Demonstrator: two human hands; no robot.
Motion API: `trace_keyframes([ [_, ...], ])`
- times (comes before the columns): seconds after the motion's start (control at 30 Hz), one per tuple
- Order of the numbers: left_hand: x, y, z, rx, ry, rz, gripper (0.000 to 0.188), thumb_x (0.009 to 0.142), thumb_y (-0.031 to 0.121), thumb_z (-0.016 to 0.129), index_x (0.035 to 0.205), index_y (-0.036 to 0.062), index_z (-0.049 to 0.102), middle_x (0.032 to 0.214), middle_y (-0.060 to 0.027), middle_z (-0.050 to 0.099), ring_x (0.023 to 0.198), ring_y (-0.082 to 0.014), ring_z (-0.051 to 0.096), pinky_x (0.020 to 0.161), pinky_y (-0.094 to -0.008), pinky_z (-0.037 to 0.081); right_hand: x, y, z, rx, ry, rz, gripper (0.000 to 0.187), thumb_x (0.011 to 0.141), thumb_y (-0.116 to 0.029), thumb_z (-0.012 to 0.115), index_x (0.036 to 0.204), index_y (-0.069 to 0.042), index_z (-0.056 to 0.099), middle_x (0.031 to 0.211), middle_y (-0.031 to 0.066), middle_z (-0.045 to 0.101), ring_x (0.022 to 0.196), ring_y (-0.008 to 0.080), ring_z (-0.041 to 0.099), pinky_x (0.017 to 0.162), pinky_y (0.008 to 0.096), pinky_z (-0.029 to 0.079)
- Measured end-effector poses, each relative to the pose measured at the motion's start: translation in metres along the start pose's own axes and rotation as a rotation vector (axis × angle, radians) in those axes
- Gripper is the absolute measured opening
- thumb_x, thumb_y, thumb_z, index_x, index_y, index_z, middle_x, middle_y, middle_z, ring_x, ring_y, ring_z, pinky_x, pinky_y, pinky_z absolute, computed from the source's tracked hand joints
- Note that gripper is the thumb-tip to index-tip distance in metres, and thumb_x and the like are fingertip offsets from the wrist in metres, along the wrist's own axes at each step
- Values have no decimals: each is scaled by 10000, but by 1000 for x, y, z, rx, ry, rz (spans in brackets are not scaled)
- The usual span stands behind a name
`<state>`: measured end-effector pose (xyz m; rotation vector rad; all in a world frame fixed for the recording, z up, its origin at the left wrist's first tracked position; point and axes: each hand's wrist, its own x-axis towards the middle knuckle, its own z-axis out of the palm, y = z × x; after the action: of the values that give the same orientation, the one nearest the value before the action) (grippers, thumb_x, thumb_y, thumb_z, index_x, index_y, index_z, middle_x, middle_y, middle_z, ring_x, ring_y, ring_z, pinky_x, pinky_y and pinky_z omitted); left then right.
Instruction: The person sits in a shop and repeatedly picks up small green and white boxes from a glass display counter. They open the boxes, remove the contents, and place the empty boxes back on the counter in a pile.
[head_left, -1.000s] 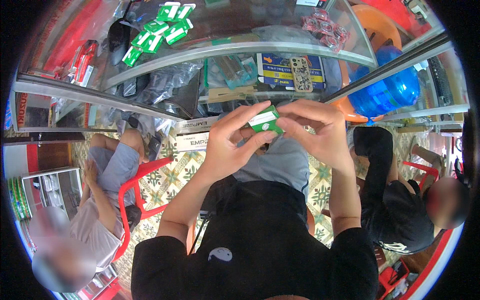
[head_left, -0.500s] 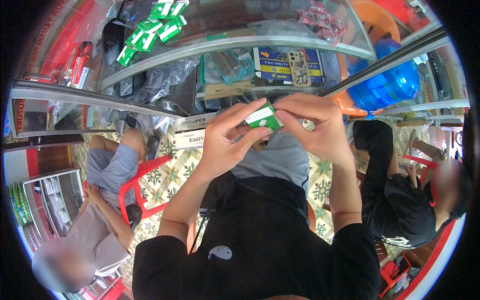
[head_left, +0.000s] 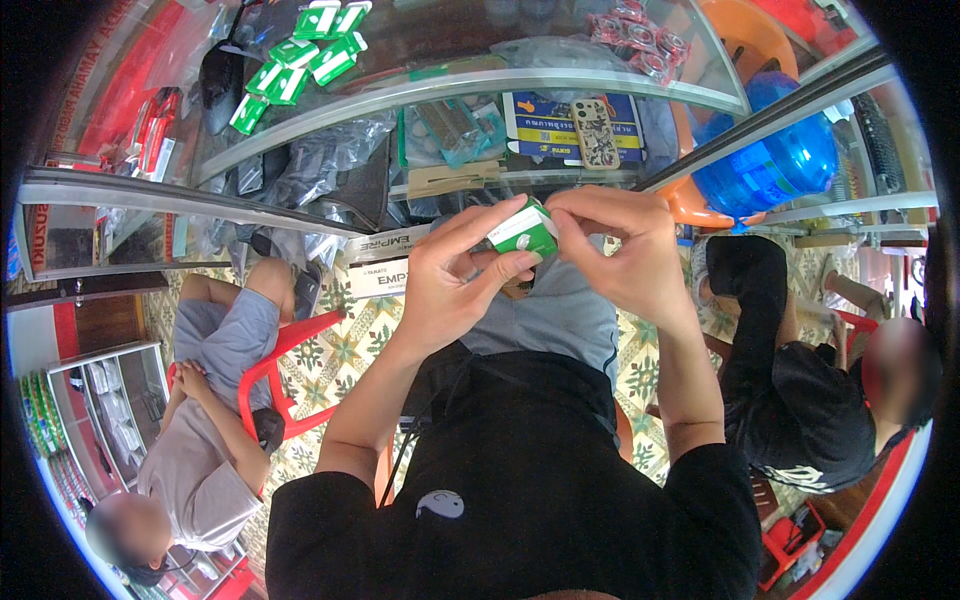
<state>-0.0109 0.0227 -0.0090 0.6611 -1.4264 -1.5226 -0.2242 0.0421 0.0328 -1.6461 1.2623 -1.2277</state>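
A small green and white box [head_left: 523,230] is held up in front of my body, just short of the glass counter. My left hand [head_left: 455,275] grips it from the left, fingers along its upper edge and thumb below. At its right end, the thumb and fingers of my right hand [head_left: 625,250] pinch together; whether a flap is between them is hidden. Several similar green and white boxes [head_left: 290,85] lie in a loose pile on the glass top at the far left. At the far right of the glass sit several small red packets [head_left: 640,38].
A glass counter with a metal frame [head_left: 440,88] spans the front; inside lie a patterned phone case [head_left: 597,135] and plastic-wrapped parts. A blue water jug [head_left: 770,175] stands right. White boxes [head_left: 378,278] are stacked left of my knees. Seated people [head_left: 200,440] are on both sides.
My right hand has shifted slightly at the box's right end, and the box has tilted a little. The person on the left has moved slightly.
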Motion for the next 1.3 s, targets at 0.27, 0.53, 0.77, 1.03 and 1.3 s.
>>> trace_keyframes([
  [0.27,-3,-1,-3,25,4,-24,508,964,-99,741,1455,-14,644,1259,-150,677,1119,-211,709,924,-343,688,-1,4,-1,78,45,54,79,922,29,737,987,56,773,910,101,796,806,148,765,700,276,617],
  [0.53,-1,-5,-7,-41,12,-21,521,964,-119,726,1468,-44,613,1319,-161,658,1198,-232,689,982,-358,664,4,-3,-1,111,3,-93,319,879,43,826,1192,56,767,1016,87,766,862,157,745,771,284,616],
  [0.77,-4,-11,-10,-129,-16,-45,514,968,-120,721,1465,-61,602,1352,-182,638,1241,-275,680,993,-393,673,-3,9,6,245,78,71,294,924,94,741,1215,58,763,1101,152,768,903,192,762,745,286,602],
  [1.03,-6,-13,-10,-222,21,-85,519,988,-113,703,1488,-69,572,1348,-217,654,1220,-292,696,970,-411,681,0,12,5,-168,9,-389,340,815,119,700,1104,-31,799,1117,172,747,924,301,763,743,348,633],
  [1.3,-6,-14,-15,-144,55,-28,502,987,-109,709,1473,-64,594,1345,-199,665,1211,-267,699,962,-389,678,-9,7,1,-299,44,-402,273,810,39,768,1073,-28,798,1110,149,746,846,278,720,689,344,575],
])
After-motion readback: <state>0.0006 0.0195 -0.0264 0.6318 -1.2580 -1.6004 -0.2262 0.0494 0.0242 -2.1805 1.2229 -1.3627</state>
